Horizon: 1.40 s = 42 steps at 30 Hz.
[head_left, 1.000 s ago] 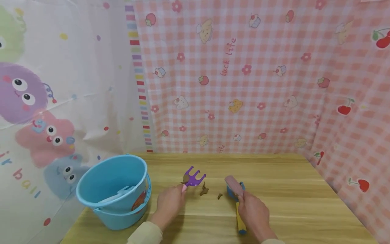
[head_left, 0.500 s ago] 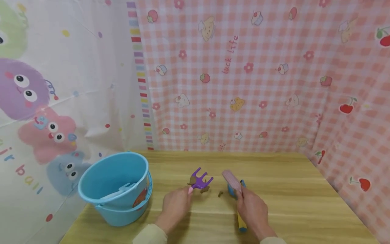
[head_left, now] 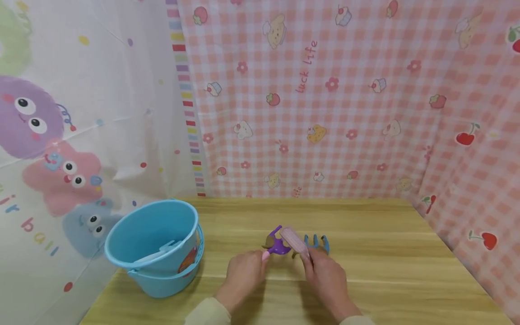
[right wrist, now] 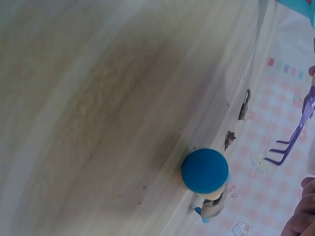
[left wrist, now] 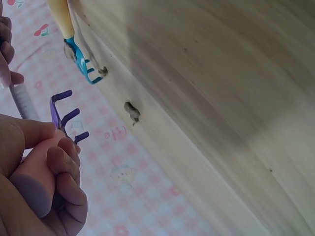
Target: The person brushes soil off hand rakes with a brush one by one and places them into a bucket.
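Observation:
My left hand (head_left: 245, 271) grips the pink handle of a purple toy rake (head_left: 278, 247), its fingers curled round it in the left wrist view. A brown clay-like lump (head_left: 270, 241) sits at the rake's tines. My right hand (head_left: 328, 280) holds a small brush (head_left: 293, 239) with a pale pink, ribbed-looking head, which overlaps the purple tines in the head view. Beneath the right hand lies a blue toy rake (left wrist: 78, 59), with brown stuff on it. Its yellow handle is hidden in the head view, but its round blue end (right wrist: 204, 171) shows in the right wrist view.
Brown bits (left wrist: 132, 112) lie on the wooden table (head_left: 378, 262) near the rakes. To the left stands a light blue bucket (head_left: 162, 286) with a pale blue tool (head_left: 162, 253) inside. Printed cloths (head_left: 260, 113) hang behind and at both sides.
The left hand has moved right with the purple rake. The right hand has shifted left, bringing the brush over the rake's tines and covering the yellow handle.

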Each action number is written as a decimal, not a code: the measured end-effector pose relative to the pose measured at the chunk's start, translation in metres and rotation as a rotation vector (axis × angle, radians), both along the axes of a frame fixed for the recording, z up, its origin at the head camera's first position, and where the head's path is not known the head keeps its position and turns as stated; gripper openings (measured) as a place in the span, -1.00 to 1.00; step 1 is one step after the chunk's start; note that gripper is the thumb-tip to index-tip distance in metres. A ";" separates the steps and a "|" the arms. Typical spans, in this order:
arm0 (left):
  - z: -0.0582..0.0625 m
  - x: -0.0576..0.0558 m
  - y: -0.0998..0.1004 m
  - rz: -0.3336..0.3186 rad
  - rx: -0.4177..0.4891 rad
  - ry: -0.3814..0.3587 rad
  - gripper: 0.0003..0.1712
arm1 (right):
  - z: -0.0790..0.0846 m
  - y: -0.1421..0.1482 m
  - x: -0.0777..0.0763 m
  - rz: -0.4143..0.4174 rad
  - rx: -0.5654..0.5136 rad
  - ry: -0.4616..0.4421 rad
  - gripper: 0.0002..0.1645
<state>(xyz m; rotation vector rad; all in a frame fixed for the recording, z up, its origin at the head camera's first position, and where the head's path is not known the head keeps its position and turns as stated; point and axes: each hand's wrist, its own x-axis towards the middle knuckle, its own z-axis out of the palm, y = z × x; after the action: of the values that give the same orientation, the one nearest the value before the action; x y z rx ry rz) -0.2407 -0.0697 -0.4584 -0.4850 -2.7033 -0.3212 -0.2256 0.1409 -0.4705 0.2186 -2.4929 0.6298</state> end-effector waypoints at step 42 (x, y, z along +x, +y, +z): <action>0.000 0.002 -0.002 -0.057 0.046 0.038 -0.60 | -0.004 -0.022 0.010 0.061 0.117 0.123 -0.83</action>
<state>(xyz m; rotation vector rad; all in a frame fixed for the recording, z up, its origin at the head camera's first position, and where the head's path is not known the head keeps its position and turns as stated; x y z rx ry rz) -0.2385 -0.0716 -0.4587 -0.5494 -2.6429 -0.3851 -0.2156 0.1188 -0.4745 0.3676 -2.4135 0.4801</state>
